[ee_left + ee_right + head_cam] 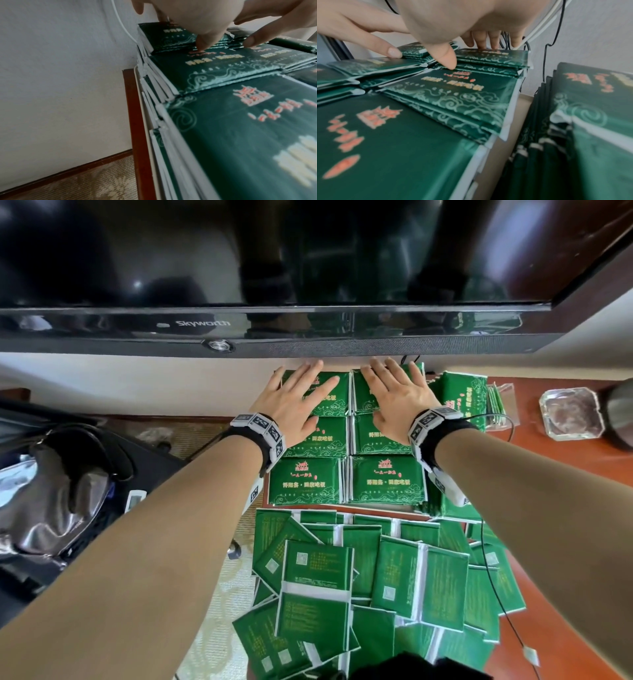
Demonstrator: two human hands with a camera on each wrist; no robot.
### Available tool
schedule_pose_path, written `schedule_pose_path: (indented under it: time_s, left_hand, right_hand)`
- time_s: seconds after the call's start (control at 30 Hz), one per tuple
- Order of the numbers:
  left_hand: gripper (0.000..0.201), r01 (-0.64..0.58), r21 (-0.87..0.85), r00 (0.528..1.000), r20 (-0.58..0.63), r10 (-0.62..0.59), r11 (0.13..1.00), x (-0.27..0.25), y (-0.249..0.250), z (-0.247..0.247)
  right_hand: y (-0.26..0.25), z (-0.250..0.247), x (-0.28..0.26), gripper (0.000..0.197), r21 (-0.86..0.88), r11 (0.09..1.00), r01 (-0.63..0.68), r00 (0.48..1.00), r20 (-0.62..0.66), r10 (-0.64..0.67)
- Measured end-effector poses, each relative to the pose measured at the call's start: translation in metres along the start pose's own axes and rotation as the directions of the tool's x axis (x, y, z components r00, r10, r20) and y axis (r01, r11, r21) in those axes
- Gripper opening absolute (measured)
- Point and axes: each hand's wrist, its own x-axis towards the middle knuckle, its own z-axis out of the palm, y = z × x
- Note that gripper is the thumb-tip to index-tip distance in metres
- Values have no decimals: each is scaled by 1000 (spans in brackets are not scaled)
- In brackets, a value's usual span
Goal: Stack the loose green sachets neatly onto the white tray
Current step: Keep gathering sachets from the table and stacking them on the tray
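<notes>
Green sachets stand in neat stacks [387, 481], two columns by three rows, on the white tray, whose cream rim [144, 121] shows along the left side. Both hands lie flat with straight fingers on the back row. My left hand [298, 395] presses on the back-left stack [330, 405]; its thumb tip [204, 44] touches the middle stack. My right hand [394, 395] presses on the back-right stack [363, 402], its fingertips [481, 44] at the far edge. A loose pile of sachets [359, 577] lies face down on the near table.
A TV [274, 268] overhangs the back row closely. Another sachet stack [462, 395] leans right of the tray, beside a clear holder [503, 402] and a glass ashtray [570, 414]. A black cable [493, 577] crosses the red-brown table. A black bag [68, 474] sits lower left.
</notes>
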Motion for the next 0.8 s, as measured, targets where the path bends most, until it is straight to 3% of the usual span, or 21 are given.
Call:
schedule_pose_path:
  time_s: [0.53, 0.8]
  left_hand:
    - [76, 80, -40, 997, -12, -81, 996, -40, 33, -38]
    - [66, 116, -74, 990, -71, -122, 990, -73, 97, -106]
  right_hand:
    - [-8, -27, -50, 79, 70, 996, -60, 998, 17, 59]
    - [-22, -60, -109, 65, 178, 983, -55, 990, -119, 77]
